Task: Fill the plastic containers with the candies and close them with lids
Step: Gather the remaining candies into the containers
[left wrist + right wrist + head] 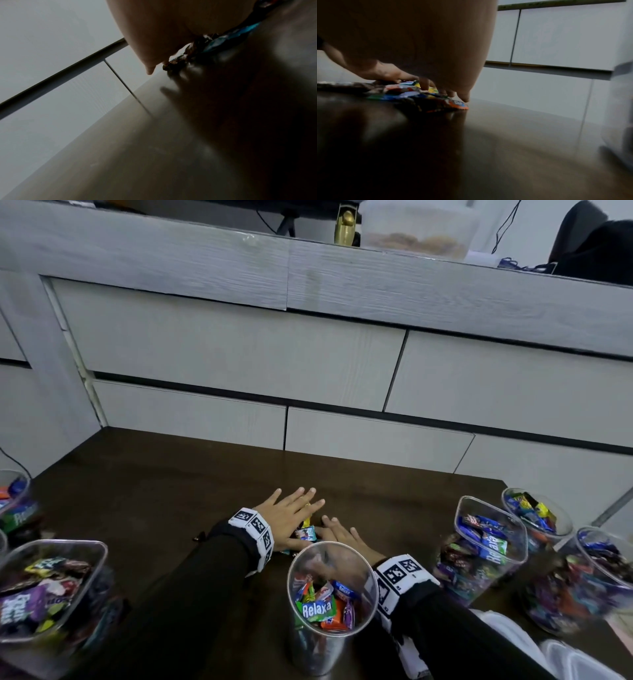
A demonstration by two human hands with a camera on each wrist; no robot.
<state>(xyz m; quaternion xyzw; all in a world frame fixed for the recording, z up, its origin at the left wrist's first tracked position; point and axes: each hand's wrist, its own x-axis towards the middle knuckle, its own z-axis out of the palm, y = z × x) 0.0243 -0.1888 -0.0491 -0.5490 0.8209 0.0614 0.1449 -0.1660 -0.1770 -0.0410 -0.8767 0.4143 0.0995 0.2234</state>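
Head view: both hands lie flat with fingers spread, left hand (pixel 289 517) and right hand (pixel 344 537) cupping loose candies (pixel 306 533) on the desk (pixel 171 484), likely gathering them for the half-filled, lidless round container (pixel 330 594) just in front.

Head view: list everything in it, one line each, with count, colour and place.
round container: one, clear, part-filled, nearest, centre, no lid
loose candies: small heap, mixed colours, on table between hands
square container: one, clear, filled, near left
containers at right: three, clear, filled, no lids
containers at far left: partly cut off, count unclear
table: one, dark brown
cabinet: grey-white, behind table
left hand: flat, fingers straight, on candies
right hand: flat, beside candies, partly behind round container
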